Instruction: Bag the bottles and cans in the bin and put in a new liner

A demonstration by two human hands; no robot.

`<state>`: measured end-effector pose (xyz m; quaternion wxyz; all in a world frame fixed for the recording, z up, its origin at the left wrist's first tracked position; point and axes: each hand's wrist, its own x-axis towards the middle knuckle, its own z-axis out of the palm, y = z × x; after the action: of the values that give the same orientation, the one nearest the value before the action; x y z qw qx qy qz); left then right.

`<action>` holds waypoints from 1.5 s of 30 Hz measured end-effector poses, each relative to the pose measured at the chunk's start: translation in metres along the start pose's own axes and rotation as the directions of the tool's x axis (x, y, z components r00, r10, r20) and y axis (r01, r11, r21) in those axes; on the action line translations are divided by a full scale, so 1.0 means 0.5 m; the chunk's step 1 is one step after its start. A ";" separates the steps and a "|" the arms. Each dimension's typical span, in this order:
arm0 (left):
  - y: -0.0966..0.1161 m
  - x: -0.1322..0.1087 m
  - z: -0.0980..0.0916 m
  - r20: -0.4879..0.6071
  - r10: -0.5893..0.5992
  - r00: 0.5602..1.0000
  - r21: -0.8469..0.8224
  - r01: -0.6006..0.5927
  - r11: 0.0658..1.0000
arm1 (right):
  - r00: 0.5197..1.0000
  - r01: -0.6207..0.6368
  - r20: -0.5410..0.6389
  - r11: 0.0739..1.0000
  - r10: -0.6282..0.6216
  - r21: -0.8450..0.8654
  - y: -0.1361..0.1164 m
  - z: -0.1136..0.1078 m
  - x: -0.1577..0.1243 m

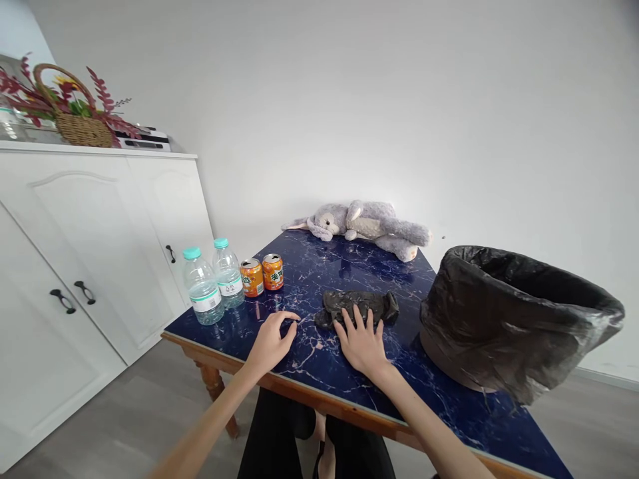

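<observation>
A crumpled black plastic bag (358,304) lies on the blue marble-patterned table (319,266), near its front edge. My right hand (363,344) lies flat on the table with fingers spread, its fingertips touching the bag's near edge. My left hand (272,339) rests on the table a little to the left of the bag, fingers loosely curled and apart, holding nothing. A bin lined with a black bag (514,319) stands on the table to the right of my right hand.
Two water bottles (213,283) and two orange drink cans (262,274) stand at the table's left edge. A grey plush elephant (367,226) lies at the far edge by the wall. A white cabinet (94,253) with a flower basket (74,110) stands to the left.
</observation>
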<state>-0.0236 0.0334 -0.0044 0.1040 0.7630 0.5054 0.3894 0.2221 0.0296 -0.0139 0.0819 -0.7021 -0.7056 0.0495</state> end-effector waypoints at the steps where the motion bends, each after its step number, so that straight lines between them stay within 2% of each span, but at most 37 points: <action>1: 0.001 0.000 0.000 0.003 -0.004 1.000 -0.002 0.004 1.000 | 1.000 -0.016 -0.007 1.000 0.016 0.004 0.013 0.004 0.015; 7: 0.007 -0.003 0.003 0.013 0.002 1.000 -0.004 -0.002 1.000 | 0.982 -0.186 -0.039 0.982 0.187 0.032 0.119 0.004 0.110; 10: 0.015 -0.004 0.002 0.010 0.012 1.000 0.005 -0.012 1.000 | 0.941 -0.325 -0.077 0.944 0.329 0.060 0.167 -0.007 0.144; 13: 0.022 -0.006 0.002 0.010 0.024 1.000 0.004 -0.024 1.000 | 0.895 -0.408 -0.161 0.909 0.416 0.083 0.183 -0.012 0.152; 15: 0.026 -0.007 0.002 0.010 0.035 0.999 0.005 -0.035 0.999 | 0.895 -0.381 -0.218 0.921 0.389 0.080 0.174 -0.007 0.147; 17: 0.028 -0.008 0.002 0.012 0.043 0.999 0.006 -0.043 0.999 | 0.919 -0.312 -0.233 0.948 0.318 0.064 0.158 0.004 0.142; 20: 0.029 -0.008 0.002 0.020 0.042 0.999 0.002 -0.042 0.999 | 0.958 -0.234 -0.154 0.970 0.241 0.058 0.139 0.018 0.144; 24: 0.028 -0.007 0.002 0.029 0.042 0.999 -0.002 -0.042 0.999 | 0.954 -0.288 -0.059 0.954 0.293 0.087 0.151 0.012 0.159; 28: 0.026 -0.006 0.001 0.031 0.049 0.998 -0.001 -0.049 0.999 | 0.923 -0.371 -0.074 0.923 0.378 0.101 0.168 -0.015 0.154; 31: 0.025 -0.007 0.001 0.032 0.049 0.998 0.001 -0.049 0.999 | 0.936 -0.330 -0.093 0.939 0.338 0.095 0.155 -0.031 0.112; 34: 0.027 -0.008 0.000 0.029 0.055 0.998 0.005 -0.055 0.998 | 0.979 -0.123 -0.155 0.988 0.135 0.089 0.126 -0.067 0.026; 35: 0.028 -0.007 -0.001 0.028 0.057 0.998 0.007 -0.057 0.998 | 0.964 0.037 -0.267 0.994 -0.009 0.099 0.117 -0.091 -0.010; 36: 0.030 -0.007 -0.002 0.028 0.059 0.998 0.009 -0.059 0.998 | 0.909 0.192 -0.392 0.977 -0.142 0.091 0.111 -0.121 -0.045; 37: 0.031 -0.006 -0.003 0.027 0.060 0.998 0.011 -0.061 0.998 | 0.826 0.318 -0.508 0.946 -0.245 0.059 0.108 -0.158 -0.079; 38: 0.033 -0.006 -0.003 0.028 0.062 0.998 0.013 -0.062 0.998 | 0.730 0.393 -0.615 0.919 -0.298 0.021 0.111 -0.199 -0.110; 40: 0.035 -0.005 -0.004 0.028 0.064 0.998 0.013 -0.064 0.998 | 0.571 0.438 -0.756 0.898 -0.320 -0.050 0.133 -0.281 -0.157; 41: 0.036 -0.004 -0.004 0.029 0.064 0.998 0.012 -0.065 0.998 | 0.528 0.408 -0.794 0.910 -0.302 -0.074 0.153 -0.317 -0.171; 42: 0.036 -0.004 -0.005 0.029 0.063 0.998 0.011 -0.064 0.998 | 0.514 0.342 -0.815 0.935 -0.268 -0.091 0.179 -0.347 -0.180; 45: 0.036 -0.004 -0.005 0.030 0.058 0.998 0.009 -0.058 0.998 | 0.589 0.068 -0.791 0.986 -0.165 -0.155 0.272 -0.387 -0.183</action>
<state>-0.0131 0.0227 0.0062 0.0963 0.7837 0.4833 0.3782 0.3918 -0.0691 0.1465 0.3546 -0.6052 -0.6396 -0.3146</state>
